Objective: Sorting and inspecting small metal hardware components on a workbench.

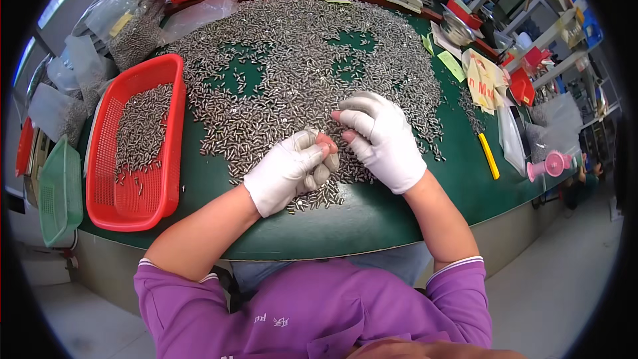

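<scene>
Both my hands wear white gloves with the thumb and index tips bare. My left hand (287, 165) is closed over the near part of a broad spread of small silvery metal pins (286, 86); its thumb and index press together, and whatever they hold is too small to make out. Close by on the right, my right hand (382, 136) hovers with fingers curved. A gap shows between its thumb and index tips, with nothing visible in it. A small heap of pins (319, 198) lies just below my left hand.
On the left stands a red perforated basket (174, 153) part-filled with pins, beside a green basket (60, 189) and bulging plastic bags (136, 40). A yellow-handled knife (488, 156), a pink spool-like object (550, 164) and a metal bowl (457, 28) are on the right. Green table (332, 233) edges my body.
</scene>
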`<state>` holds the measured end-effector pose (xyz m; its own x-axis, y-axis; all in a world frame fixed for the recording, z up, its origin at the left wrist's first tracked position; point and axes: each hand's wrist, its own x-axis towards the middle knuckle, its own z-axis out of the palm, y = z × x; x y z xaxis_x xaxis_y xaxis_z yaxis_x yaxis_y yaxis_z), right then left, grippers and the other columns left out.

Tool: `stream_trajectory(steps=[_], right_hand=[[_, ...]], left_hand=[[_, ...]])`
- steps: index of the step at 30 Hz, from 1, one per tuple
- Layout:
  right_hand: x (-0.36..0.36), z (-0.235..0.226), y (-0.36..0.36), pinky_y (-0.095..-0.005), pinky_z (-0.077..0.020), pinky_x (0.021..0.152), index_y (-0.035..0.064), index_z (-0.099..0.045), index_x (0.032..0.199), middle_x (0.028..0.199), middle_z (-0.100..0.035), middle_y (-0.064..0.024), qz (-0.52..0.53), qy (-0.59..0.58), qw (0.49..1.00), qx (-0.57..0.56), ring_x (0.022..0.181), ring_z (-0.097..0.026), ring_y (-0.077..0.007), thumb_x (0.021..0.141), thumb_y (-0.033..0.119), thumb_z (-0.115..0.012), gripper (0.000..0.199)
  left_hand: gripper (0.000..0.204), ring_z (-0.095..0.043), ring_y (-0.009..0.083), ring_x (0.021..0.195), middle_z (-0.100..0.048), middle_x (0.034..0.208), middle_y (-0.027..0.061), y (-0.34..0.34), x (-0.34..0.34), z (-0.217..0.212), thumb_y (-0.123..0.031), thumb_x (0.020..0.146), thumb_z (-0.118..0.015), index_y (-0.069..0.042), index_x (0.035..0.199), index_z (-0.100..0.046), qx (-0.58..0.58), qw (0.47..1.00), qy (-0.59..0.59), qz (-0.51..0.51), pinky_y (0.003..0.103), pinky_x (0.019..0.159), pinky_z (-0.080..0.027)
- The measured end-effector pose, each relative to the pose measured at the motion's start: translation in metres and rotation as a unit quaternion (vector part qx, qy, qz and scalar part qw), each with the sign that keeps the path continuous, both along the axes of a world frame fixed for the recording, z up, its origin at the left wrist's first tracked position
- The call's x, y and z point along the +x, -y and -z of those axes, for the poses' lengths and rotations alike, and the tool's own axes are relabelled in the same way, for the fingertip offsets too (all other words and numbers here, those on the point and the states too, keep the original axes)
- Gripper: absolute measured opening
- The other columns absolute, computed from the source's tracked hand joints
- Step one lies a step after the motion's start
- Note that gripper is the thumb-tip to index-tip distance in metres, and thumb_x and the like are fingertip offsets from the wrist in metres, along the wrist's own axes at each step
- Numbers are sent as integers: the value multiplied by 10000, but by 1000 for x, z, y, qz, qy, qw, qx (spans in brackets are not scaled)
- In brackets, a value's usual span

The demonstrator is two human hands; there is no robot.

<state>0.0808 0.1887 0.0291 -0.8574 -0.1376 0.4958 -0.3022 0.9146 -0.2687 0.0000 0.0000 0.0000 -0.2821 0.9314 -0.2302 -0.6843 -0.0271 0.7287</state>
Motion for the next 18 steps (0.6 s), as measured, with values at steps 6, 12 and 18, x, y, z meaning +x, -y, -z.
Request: stream_trajectory(steps=[6, 12, 18], right_hand=[[-4, 14, -8, -377, -466, 808, 93, -682, 831, 902, -636, -51, 21, 33, 999, 11, 923, -583, -249, 693, 185, -698, 166], [-4, 15, -4, -367, -489, 728, 61, -632, 764, 824, -625, -76, 42, 40, 998, 8, 807, -600, -271, 667, 105, -707, 131], [5, 4, -5, -378, -474, 764, 111, -672, 773, 869, -637, -57, 123, 9, 992, 28, 875, -599, -251, 693, 181, -700, 110]], left_hand=[[182, -595, 86, 748, -607, 887, 7, -1, 1, -5, -258, 920, -585, -105, 1016, -558, -15, 998, 37, -38, 185, 622, -479], [199, -610, 103, 751, -611, 890, 33, 1, -1, -3, -253, 928, -562, -82, 1031, -571, 7, 998, 60, -27, 193, 640, -489], [225, -614, 108, 743, -607, 912, 44, 2, -3, 3, -251, 933, -549, -63, 1057, -556, 26, 998, 54, -29, 194, 661, -499]])
